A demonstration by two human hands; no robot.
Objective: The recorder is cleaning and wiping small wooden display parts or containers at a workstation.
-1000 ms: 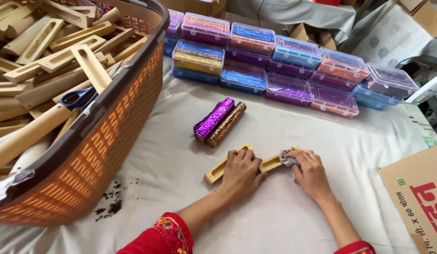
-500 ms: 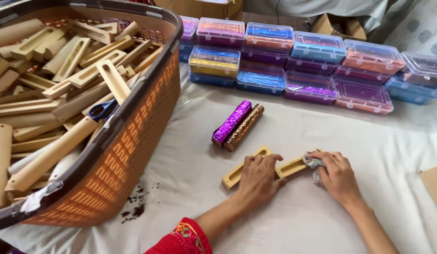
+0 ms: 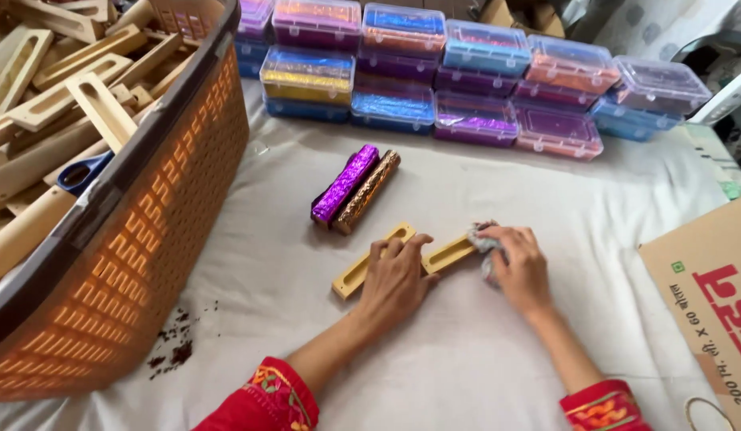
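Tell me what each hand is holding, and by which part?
The left hand presses the long slotted wooden piece flat at its middle. The right hand grips a crumpled grey cloth against that piece's right end.

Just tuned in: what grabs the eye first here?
Stacked clear plastic boxes of glittery foil line the far edge. A big orange plastic basket of slotted wooden pieces fills the left. At centre, the left hand pins a slotted wooden bar while the right hand presses a grey cloth on it.
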